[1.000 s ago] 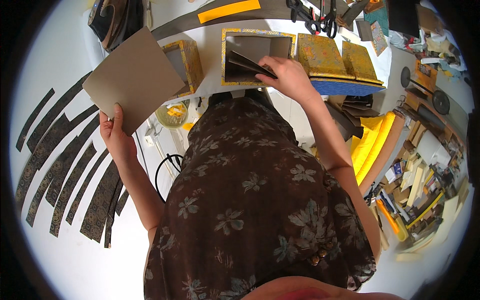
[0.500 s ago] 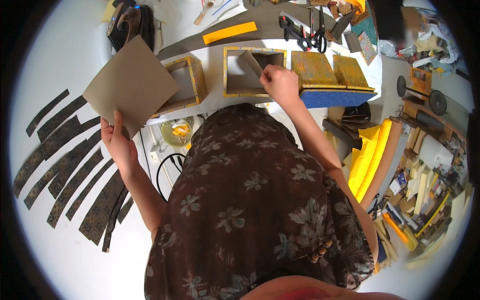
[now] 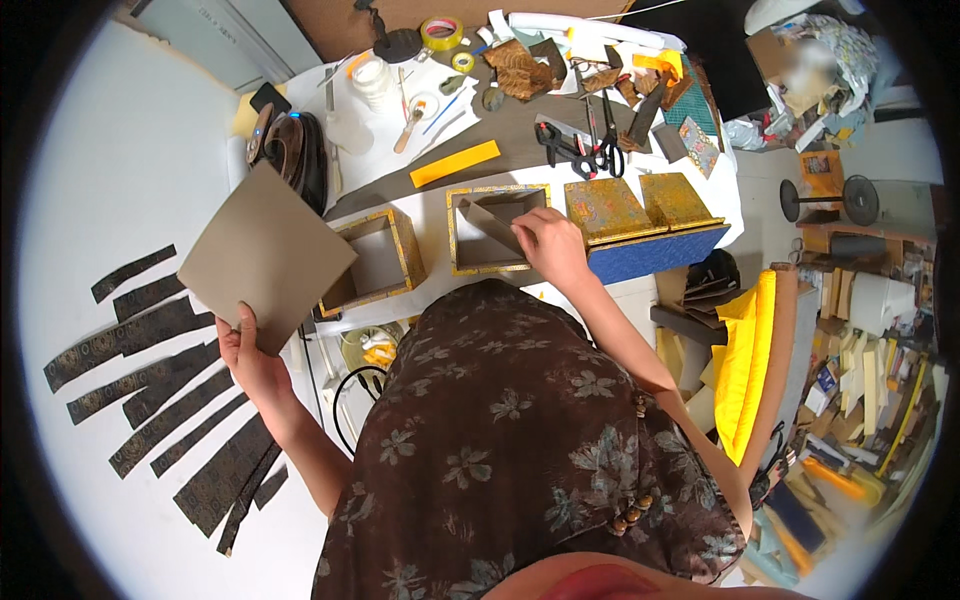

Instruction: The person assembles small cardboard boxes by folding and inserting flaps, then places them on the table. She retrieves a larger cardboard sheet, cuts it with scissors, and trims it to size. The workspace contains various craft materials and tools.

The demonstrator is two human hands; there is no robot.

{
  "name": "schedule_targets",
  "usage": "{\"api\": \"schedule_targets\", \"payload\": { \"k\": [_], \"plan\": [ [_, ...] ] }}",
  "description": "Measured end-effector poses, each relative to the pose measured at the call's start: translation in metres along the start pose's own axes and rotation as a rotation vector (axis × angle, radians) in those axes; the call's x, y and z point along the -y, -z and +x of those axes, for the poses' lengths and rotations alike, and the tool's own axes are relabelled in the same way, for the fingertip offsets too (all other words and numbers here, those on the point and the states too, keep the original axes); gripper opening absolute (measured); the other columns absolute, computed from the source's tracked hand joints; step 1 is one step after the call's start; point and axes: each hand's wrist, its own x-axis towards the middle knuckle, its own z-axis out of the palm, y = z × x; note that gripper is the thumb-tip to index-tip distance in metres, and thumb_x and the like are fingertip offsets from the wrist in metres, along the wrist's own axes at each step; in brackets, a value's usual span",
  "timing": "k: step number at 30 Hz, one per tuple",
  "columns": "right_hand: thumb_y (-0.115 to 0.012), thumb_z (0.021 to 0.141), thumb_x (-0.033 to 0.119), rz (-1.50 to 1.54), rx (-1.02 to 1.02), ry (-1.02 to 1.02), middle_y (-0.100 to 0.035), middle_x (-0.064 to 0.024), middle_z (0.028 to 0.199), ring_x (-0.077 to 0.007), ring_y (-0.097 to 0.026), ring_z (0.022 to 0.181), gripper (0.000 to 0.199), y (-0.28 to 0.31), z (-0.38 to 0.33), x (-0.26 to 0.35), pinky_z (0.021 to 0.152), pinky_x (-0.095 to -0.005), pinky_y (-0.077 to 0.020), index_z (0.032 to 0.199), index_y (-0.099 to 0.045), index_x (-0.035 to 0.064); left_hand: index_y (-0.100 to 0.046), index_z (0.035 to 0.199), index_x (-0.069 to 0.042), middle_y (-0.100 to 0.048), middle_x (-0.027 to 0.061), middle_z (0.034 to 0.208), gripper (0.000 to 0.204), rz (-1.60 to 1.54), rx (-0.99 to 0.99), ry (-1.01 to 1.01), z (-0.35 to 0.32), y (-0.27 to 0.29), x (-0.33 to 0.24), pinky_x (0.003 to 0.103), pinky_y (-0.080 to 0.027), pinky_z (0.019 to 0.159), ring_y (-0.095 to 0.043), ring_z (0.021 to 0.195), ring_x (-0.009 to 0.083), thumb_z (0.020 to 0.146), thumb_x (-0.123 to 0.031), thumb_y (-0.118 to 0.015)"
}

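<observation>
My left hand (image 3: 258, 372) holds up a square grey-brown board (image 3: 262, 255) by its lower corner, thumb on the front. The board covers part of an open box (image 3: 412, 265) with gold-patterned edging and a pale inside. To its right stands a second open box (image 3: 451, 232) with the same edging. My right hand (image 3: 553, 246) is at this box's right side, fingers pinched on a grey board piece (image 3: 488, 228) that slants inside it. Beyond my right hand are two gold brocade panels (image 3: 606, 208), with a blue face (image 3: 660, 256) below them at the table's edge.
An iron (image 3: 292, 150) stands at the table's left. Behind the boxes lie a yellow strip (image 3: 455, 164), black-handled scissors (image 3: 606, 155), a brush (image 3: 408, 132) and tape rolls (image 3: 441, 33). Dark patterned strips (image 3: 165, 375) hang at left. A yellow fabric roll (image 3: 745, 365) leans at right.
The view has tilted up, so more of the table's far side shows and everything sits lower. Both hands keep their holds; the slanting piece leans a little lower in the box.
</observation>
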Motion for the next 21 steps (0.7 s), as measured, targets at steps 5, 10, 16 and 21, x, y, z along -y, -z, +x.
{"api": "schedule_targets", "payload": {
  "k": [5,10,16,21],
  "plan": [
    [-0.055,0.097,0.027,0.933,0.201,-0.273,-0.066,-0.0101,0.092,-0.0146,-0.063,0.080,0.032,0.014,-0.007,0.036,0.069,-0.0286,-0.0518,0.117,-0.059,0.0021,-0.049,0.130,-0.002,-0.060,0.0093,0.121,0.033,-0.095,0.312,0.174,-0.003,-0.040,-0.007,0.032,-0.045,0.095,-0.058,0.110,0.0172,0.097,-0.006,-0.049],
    [-0.056,0.096,0.020,1.473,0.357,-0.205,-0.062,-0.0073,0.113,-0.0129,-0.060,0.099,0.046,0.045,-0.011,0.071,0.081,-0.0305,-0.0509,0.136,-0.041,0.0021,-0.047,0.132,-0.002,-0.061,0.0067,0.119,0.038,0.043,0.563,0.348,-0.024,-0.106,0.002,0.028,-0.045,0.093,-0.058,0.107,0.0142,0.095,-0.005,-0.052],
    [-0.070,0.085,0.009,1.326,0.024,-0.408,-0.068,-0.0018,0.098,-0.0092,-0.061,0.089,0.025,0.050,-0.044,0.051,0.081,-0.0263,-0.0495,0.109,-0.064,0.0030,-0.048,0.123,-0.003,-0.063,0.0067,0.109,0.028,0.209,0.792,0.410,-0.032,-0.135,0.027,0.026,-0.047,0.085,-0.059,0.092,0.0093,0.097,-0.011,-0.054],
    [-0.066,0.087,0.007,1.293,-0.753,-0.620,-0.066,-0.0107,0.108,-0.0183,-0.062,0.101,0.027,0.092,-0.074,-0.029,0.093,-0.0319,-0.0473,0.112,-0.061,0.0005,-0.051,0.120,-0.004,-0.064,0.0085,0.106,0.031,0.545,0.926,-0.234,-0.007,-0.167,0.073,0.030,-0.050,0.082,-0.061,0.094,0.0150,0.090,-0.006,-0.061]
  ]
}}
